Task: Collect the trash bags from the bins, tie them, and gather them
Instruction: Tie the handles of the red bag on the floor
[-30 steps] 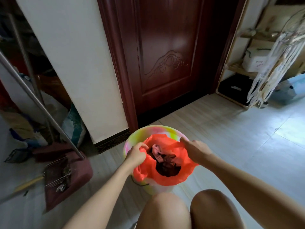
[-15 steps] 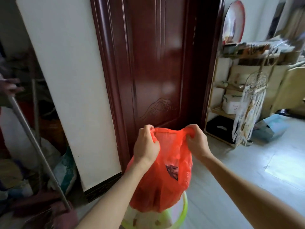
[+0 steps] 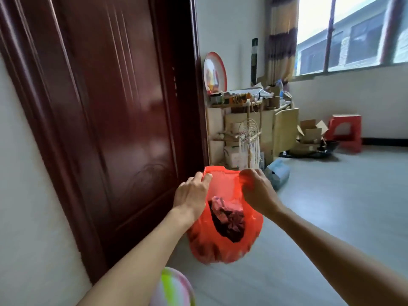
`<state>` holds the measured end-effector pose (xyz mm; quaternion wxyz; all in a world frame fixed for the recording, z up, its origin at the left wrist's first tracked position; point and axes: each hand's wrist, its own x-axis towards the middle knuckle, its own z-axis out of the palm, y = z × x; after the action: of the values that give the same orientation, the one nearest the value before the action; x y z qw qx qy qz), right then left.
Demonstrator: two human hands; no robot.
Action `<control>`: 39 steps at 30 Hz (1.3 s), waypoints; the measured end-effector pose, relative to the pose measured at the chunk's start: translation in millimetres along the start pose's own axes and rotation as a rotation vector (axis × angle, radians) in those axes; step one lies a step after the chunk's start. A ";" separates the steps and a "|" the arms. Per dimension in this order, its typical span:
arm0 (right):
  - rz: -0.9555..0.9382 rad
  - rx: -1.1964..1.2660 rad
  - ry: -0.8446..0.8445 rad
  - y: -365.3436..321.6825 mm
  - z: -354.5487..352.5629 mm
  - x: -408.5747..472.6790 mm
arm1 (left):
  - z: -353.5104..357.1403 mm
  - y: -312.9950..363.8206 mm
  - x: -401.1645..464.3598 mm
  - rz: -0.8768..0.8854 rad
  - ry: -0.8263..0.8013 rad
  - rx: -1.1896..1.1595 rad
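Head view: the orange trash bag [image 3: 225, 235] hangs in the air at lower centre of the frame, clear of the striped bin [image 3: 176, 288], whose rim shows at the bottom edge below it. The left hand [image 3: 192, 195] grips the bag's top edge at its left corner, fingers curled over the plastic; the right hand [image 3: 256, 193] pinches the right corner, fingers bunched on the film. The mouth is open between them, and dark crumpled waste shows inside. The bag hangs in front of the dark red door [image 3: 114, 120], above the pale floor [image 3: 331, 217].

Judging from this, the first step is done for this bin: the bag is out. It is not yet tied, no knot or twisted neck shows, and no other collected bags are in view, so tying and gathering remain.
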<state>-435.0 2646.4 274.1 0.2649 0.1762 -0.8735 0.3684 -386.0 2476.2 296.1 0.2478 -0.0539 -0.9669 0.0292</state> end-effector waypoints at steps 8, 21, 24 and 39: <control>0.220 -0.316 -0.370 116.5 -4.5 -66.6 | 117.7 64.1 0.4 0.135 -0.277 0.038; 0.303 -0.697 -0.598 184.7 -42.6 -120.7 | 171.3 121.2 -29.5 0.322 -0.445 0.071; 0.138 -0.882 -0.677 175.6 -48.5 -129.3 | 162.7 128.6 -37.4 0.431 -0.517 0.192; 0.456 -0.649 -0.442 169.3 -64.7 -117.9 | 133.5 124.2 -33.1 0.047 -0.322 -0.207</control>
<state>-404.6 2820.2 149.1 0.0258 -0.0383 -0.9959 0.0779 -410.4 2591.6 153.1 0.0822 -0.0961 -0.9904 -0.0564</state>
